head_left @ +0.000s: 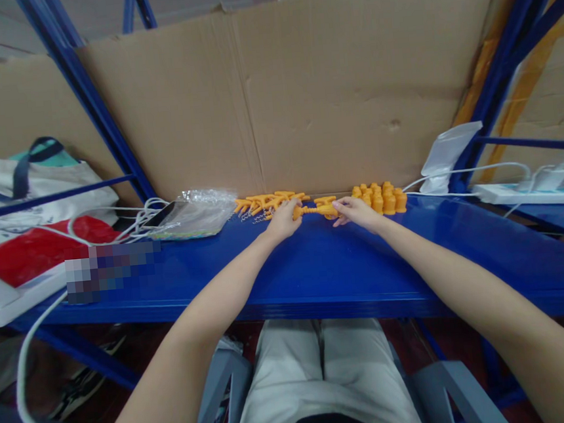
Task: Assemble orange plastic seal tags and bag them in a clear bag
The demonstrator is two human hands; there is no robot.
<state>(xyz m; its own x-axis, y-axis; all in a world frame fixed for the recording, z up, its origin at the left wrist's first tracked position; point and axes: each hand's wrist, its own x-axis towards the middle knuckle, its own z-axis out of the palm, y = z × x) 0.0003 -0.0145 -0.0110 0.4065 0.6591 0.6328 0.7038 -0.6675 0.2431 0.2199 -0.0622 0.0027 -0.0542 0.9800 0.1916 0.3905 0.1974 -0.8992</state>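
Observation:
Between my two hands an orange plastic piece with a ridged, narrow middle lies level, just over the blue shelf. My left hand is closed on its left end. At its wider right end, the thumb and fingers of my right hand pinch it. Behind and left of my left hand lies a group of orange handles with metal corkscrew spirals. Right behind my right hand, several orange bell-shaped plastic pieces stand upright in rows. Another orange piece lies behind the held one.
The blue shelf is backed by a cardboard sheet. Left lie a clear plastic bag, white cables, a red bag and a cloth tote. A white power strip is at the right, between blue posts.

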